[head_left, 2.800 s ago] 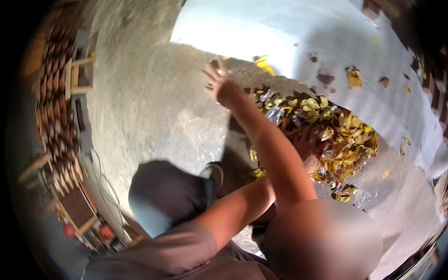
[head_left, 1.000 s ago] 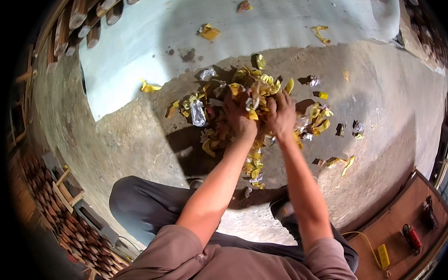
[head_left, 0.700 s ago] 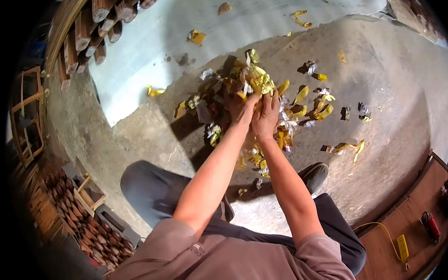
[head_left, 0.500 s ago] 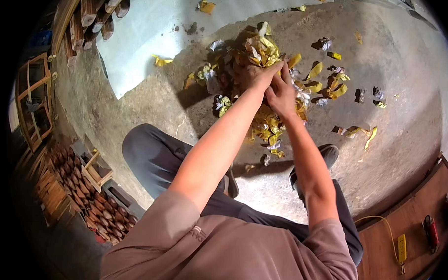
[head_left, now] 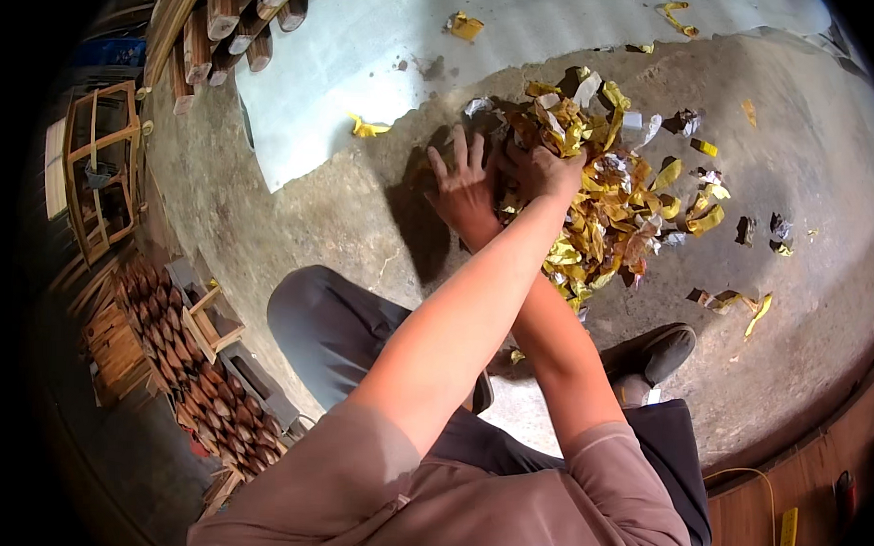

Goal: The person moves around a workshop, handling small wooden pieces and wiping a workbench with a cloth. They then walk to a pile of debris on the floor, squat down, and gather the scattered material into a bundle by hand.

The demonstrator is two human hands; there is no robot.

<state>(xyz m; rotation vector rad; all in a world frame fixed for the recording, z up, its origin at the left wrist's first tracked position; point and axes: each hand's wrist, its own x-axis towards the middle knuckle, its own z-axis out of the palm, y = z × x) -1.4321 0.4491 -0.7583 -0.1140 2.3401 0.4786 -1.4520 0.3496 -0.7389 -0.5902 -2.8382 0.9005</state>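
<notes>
A heap of crumpled yellow, brown and white scraps (head_left: 607,216), papery in look, lies on the concrete floor in front of me. My forearms cross, the left over the right. At the heap's upper left edge, my left hand (head_left: 548,173) rests on the scraps with its fingers apart and partly hidden among them. My right hand (head_left: 465,195) reaches out beneath the left arm to the left of the heap. Its fingers are spread over bare concrete, and nothing is in it.
A pale sheet (head_left: 338,87) covers the floor beyond, with a yellow strip (head_left: 368,127) on it. Stacked wooden pieces (head_left: 196,48) stand far left, more shaped wood (head_left: 188,361) near left. A small yellow block (head_left: 704,148) and loose scraps lie right. A yellow power strip (head_left: 787,536) sits lower right.
My hands were together at the heap; now they are apart and the forearms cross. The right hand has passed under the left arm to the left side. The view has shifted, and the heap looks more gathered.
</notes>
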